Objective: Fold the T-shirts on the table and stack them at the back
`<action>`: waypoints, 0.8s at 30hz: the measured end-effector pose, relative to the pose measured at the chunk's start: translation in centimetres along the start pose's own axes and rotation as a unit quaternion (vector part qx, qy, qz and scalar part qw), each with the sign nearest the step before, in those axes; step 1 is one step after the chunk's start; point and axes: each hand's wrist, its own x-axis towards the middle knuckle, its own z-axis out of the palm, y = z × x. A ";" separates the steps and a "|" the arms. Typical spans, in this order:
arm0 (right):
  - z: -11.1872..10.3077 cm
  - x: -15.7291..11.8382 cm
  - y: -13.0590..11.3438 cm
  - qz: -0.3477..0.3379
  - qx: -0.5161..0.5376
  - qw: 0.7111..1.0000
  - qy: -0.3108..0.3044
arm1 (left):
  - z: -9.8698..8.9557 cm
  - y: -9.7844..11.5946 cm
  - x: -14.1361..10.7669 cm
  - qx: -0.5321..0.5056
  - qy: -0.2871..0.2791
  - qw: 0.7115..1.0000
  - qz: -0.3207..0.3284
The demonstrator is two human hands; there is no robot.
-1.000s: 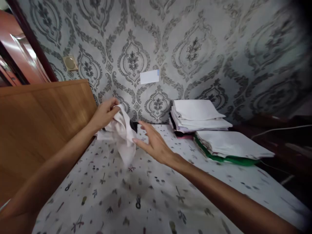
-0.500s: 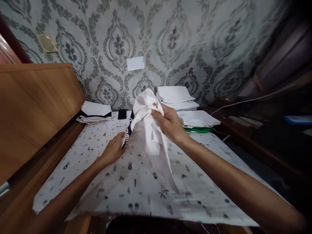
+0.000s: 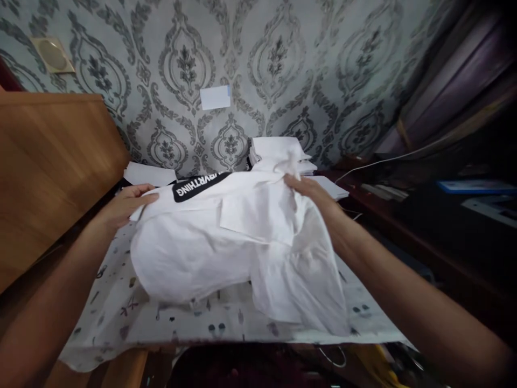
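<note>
Stretched between both hands is a white garment (image 3: pixel 194 253), perhaps a T-shirt, with a black patch bearing white letters (image 3: pixel 197 187) along its upper edge. My left hand (image 3: pixel 128 206) pinches its left end. At the upper right, the fingers of my right hand (image 3: pixel 307 188) are closed on a bunched part of the cloth. Its lower folds hang loose over the patterned tablecloth (image 3: pixel 121 315), and the right side droops toward the front edge. The garment hides much of the table's middle.
White folded clothes (image 3: pixel 278 148) are stacked at the back right, with another folded pile (image 3: pixel 331 187) beside them. Folded white cloth (image 3: pixel 147 174) lies at the back left. A wooden panel (image 3: pixel 56 178) borders the left side. A white cable (image 3: pixel 388 160) runs at right.
The garment was bunched in my right hand and is now spread wide, its lettering facing up. My left hand has moved left and up, my right hand somewhat right.
</note>
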 end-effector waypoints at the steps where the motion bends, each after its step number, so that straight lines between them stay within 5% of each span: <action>1: -0.1 0.2 2.3 0.015 -0.049 0.999 0.003 | 0.5 -1.0 0.8 0.048 -0.010 0.999 0.004; 4: -0.3 -0.7 8.1 0.067 -0.248 0.966 0.001 | 2.7 -4.9 2.1 0.212 0.005 0.977 0.032; 7: -0.9 -3.3 10.3 0.010 -0.400 0.915 -0.056 | 4.6 -8.3 1.0 0.305 -0.039 0.949 0.069; 13: -1.6 -6.3 7.2 -0.038 -0.478 0.806 -0.348 | 6.7 -10.3 -1.9 0.381 -0.136 0.909 0.097; 19: 0.4 -6.6 6.7 -0.089 -0.602 0.719 -0.336 | 7.8 -10.5 -1.1 0.466 -0.101 0.874 0.094; 24: 1.1 -5.8 6.5 -0.093 -0.590 0.728 -0.337 | 7.3 -10.3 -0.3 0.432 -0.084 0.892 0.099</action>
